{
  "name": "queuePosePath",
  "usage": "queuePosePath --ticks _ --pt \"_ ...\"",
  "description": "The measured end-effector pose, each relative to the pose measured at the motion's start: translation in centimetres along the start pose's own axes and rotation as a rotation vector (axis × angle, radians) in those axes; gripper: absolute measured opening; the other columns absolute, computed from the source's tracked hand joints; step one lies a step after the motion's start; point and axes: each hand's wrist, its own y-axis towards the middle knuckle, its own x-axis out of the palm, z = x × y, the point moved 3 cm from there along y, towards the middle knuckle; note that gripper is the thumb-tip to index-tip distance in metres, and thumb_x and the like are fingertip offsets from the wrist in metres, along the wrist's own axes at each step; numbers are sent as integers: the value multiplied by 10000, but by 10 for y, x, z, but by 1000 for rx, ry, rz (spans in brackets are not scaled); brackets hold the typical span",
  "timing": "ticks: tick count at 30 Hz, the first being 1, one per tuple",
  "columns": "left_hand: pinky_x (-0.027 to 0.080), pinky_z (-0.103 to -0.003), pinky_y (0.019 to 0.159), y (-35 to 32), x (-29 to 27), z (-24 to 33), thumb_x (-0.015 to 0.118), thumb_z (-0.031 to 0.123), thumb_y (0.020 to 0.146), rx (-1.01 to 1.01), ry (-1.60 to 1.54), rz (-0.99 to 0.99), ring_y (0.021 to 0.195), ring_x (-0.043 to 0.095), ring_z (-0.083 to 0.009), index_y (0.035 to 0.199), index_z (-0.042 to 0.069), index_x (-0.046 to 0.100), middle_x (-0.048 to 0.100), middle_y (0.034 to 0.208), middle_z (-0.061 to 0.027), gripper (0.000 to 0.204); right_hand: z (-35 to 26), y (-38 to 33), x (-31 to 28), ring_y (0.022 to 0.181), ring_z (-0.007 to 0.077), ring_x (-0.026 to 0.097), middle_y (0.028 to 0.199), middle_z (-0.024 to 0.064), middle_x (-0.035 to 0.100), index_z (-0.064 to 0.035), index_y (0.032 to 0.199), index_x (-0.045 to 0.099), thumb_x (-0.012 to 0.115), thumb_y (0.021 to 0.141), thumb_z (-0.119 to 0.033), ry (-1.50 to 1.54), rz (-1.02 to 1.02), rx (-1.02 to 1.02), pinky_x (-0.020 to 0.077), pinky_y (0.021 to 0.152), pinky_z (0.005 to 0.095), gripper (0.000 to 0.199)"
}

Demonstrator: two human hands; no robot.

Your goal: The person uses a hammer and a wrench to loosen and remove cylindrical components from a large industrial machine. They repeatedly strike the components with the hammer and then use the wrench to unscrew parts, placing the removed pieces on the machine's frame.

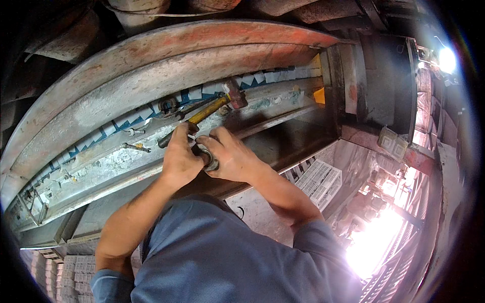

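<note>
In front of my chest, my left hand [181,157] and my right hand [231,154] are closed together around a small round metal part [211,160]. Fingers cover much of it, so its exact kind does not show. Just beyond my left fingers lies a hammer [209,109] with a yellow handle and a dull red head; the dark end of its handle passes behind those fingers. A wrench [136,147] rests on the dusty ledge to the left, with a small bolt-like metal piece [134,132] above it. A dark ring-shaped part [167,104] sits beyond the hammer handle.
A long curved metal guard [151,65] with worn red paint rises behind the ledge [101,164]. An upright steel frame [332,76] bounds the right end. Pale moulded blocks [319,184] lie at lower right, and more blocks [78,272] are stacked at lower left.
</note>
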Motion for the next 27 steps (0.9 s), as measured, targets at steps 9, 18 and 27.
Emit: queuePosePath --ticks 9,18,27 --pt "489 -301 772 -3 6 -18 623 9 736 -181 -601 -151 899 563 -148 1062 -16 523 589 987 -60 342 1 5 -5 1011 387 561 1086 164 472 -88 1277 515 863 532 -166 94 155 6 507 851 453 826" --pt "501 -283 816 -11 24 7 596 -46 792 -555 -1214 -3 907 579 -141 1112 2 513 587 1022 -64 334 -2 1 5 1016 348 531 1111 161 546 -51 1173 594 845 481 -133 34 409 101 493 856 428 741" --pt "490 -289 760 -3 16 -6 612 -50 748 -225 -610 -119 894 553 -170 1161 37 409 525 968 -82 468 1 -9 5 963 370 582 1081 165 539 -74 1184 595 848 503 -156 -3 328 69 522 788 426 732"
